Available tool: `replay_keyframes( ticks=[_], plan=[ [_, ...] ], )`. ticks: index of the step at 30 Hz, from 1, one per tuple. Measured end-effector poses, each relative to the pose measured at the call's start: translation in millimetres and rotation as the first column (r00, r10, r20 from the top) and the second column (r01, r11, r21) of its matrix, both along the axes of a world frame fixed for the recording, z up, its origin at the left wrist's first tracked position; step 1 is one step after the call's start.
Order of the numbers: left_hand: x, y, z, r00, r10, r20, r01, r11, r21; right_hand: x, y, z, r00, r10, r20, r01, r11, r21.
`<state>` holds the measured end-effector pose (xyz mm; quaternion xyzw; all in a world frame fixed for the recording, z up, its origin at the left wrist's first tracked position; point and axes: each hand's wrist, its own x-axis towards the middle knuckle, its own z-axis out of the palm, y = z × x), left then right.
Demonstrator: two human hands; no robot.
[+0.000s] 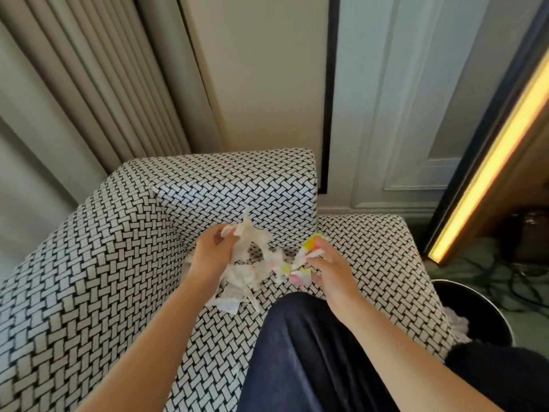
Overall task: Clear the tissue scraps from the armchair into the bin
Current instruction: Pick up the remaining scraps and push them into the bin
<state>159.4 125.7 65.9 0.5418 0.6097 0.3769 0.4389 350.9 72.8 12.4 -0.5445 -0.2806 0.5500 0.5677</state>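
Observation:
A black-and-white woven-pattern armchair (98, 263) fills the lower left. Over its seat my left hand (212, 252) grips a bunch of white tissue scraps (248, 242), with more shreds hanging from it. My right hand (332, 269) pinches scraps with yellow and pink print (300, 273) just to the right. A few white pieces (230, 301) lie on the seat below my left hand. The black round bin (475, 310) stands at the lower right beside the chair's arm, with white tissue (459, 322) inside it.
My dark-trousered knee (300, 346) rests on the seat's front. Beige curtains (89, 84) hang behind the chair at the left, a panelled wall (401, 99) at the right. A lit yellow strip (490, 159) slants down to the floor, near cables (505, 278).

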Motion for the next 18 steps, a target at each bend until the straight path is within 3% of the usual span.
replay_keyframes(
  ticks=[6,13,18],
  plan=[
    [66.6,8.0,13.6,0.989,-0.079,0.123,0.092,0.991,-0.098,93.4,-30.3,18.5,0.999,0.040,0.033,-0.038,0.998,-0.052],
    [185.5,-0.6,1.2,0.945,-0.252,0.209,0.298,0.925,-0.235,209.7,-64.1,17.1,0.982,-0.107,0.156,0.127,0.985,-0.121],
    [249.1,-14.1,-20.1,0.921,-0.230,0.316,0.340,0.869,-0.360,258.6,-86.4,10.5,0.963,-0.205,0.175,0.236,0.955,-0.181]
  ],
)
